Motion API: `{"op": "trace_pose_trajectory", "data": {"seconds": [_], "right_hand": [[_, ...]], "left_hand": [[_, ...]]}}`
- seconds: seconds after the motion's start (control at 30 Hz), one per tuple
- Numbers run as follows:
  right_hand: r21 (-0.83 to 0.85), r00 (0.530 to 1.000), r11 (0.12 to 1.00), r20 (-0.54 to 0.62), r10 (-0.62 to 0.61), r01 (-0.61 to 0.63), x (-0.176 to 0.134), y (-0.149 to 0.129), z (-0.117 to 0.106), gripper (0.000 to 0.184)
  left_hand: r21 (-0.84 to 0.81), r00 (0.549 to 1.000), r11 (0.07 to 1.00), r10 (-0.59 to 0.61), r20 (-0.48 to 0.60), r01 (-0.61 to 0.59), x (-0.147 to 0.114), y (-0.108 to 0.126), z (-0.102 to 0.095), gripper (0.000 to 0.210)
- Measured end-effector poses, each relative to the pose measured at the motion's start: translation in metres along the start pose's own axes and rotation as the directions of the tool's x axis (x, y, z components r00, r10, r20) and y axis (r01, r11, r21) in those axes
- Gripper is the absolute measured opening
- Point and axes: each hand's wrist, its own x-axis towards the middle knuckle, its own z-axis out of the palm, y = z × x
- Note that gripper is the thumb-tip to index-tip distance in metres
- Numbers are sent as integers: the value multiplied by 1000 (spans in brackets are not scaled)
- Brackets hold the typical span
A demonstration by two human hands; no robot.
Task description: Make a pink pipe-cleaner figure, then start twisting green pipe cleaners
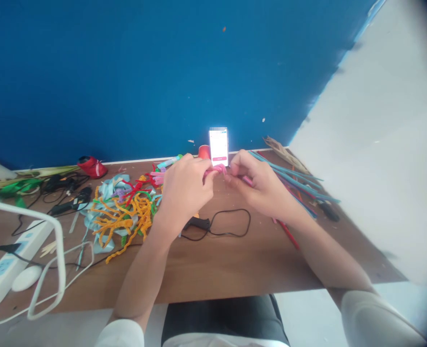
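Above the table, my left hand (187, 189) is closed, its thumb and fingers pinching a curled pink pipe cleaner (220, 168). The curl shows between the two hands, while part of it is hidden by the left fingers. My right hand (259, 187) is closed too, with thumb and forefinger pressed together at the pink piece's right end. A bit of pink also shows under the right fingers. Just behind the hands, a phone (219, 144) with a lit screen stands upright near the wall, beside a red round object (203, 152).
At left lie orange branched pipe cleaners (117, 219), light blue ribbon (106, 185), a red shoe-like item (92, 167) and a white power strip (21, 255). Blue pipe cleaners (296, 176) lie right. A black-handled tool (198, 222) with a looped cable (249, 224) rests below the hands.
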Motion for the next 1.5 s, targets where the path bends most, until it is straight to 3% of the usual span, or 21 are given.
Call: {"op": "trace_pose_trajectory", "data": {"seconds": [0.17, 0.57, 0.73, 0.9, 1.07, 1.2, 1.3, 1.5], "right_hand": [[29, 1000, 1000, -2, 4, -4, 1, 4, 1, 21], [291, 993, 951, 75, 87, -105, 1, -5, -12, 25], [233, 992, 967, 101, 78, -100, 0, -9, -17, 22], [125, 995, 992, 97, -23, 11, -1, -9, -21, 31], [41, 977, 983, 116, -181, 177, -1, -4, -24, 26], [54, 948, 965, 181, -264, 258, -1, -1, -27, 31], [44, 908, 930, 202, -367, 366, -2, 0, -26, 30], [-42, 822, 825, 131, -555, 563, -1, 2, -22, 21]], "left_hand": [[-180, 1000, 984, -9, 17, 12, 3, -3, 2, 19], [-526, 995, 850, 39, 97, 18, 4, -14, -6, 21], [-628, 986, 778, 93, 142, 17, 3, -15, -13, 21], [-671, 965, 740, 142, 219, 44, 2, -17, -19, 22], [-754, 914, 645, 222, 339, 122, 2, -19, -22, 25], [-783, 869, 604, 299, 393, 147, 4, -21, -21, 28], [-807, 815, 562, 374, 442, 180, 6, -25, -17, 29], [-828, 704, 502, 492, 512, 251, 11, -34, -7, 38]]}}
